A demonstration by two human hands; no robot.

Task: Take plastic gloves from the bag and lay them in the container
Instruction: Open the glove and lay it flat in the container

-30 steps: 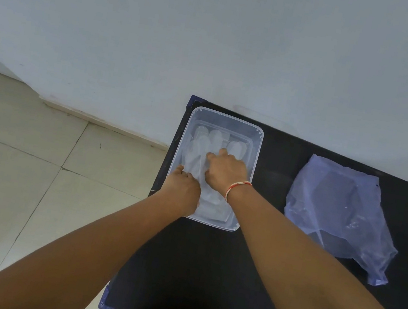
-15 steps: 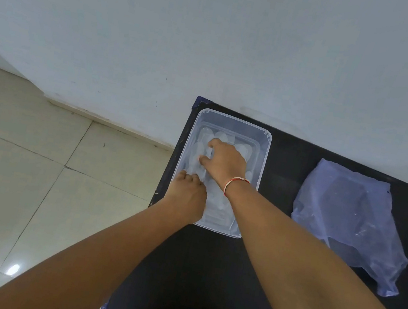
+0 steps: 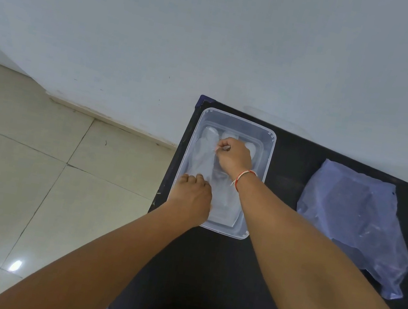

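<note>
Left hand point(image 3: 192, 196): I see it palm down, fingers curled under, knuckles toward the far side, low and left of the right one.
Right hand point(image 3: 232, 156): I see it farther out, back of it up, thumb and forefinger pinched together at its left side.
Right wrist: a red and white thread band circles it.
Arms: both bare, reaching forward from the bottom corners, drawing close at the hands.

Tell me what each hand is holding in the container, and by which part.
Right hand pinches a finger of the plastic glove; left hand presses its cuff end flat rather than gripping.
</note>
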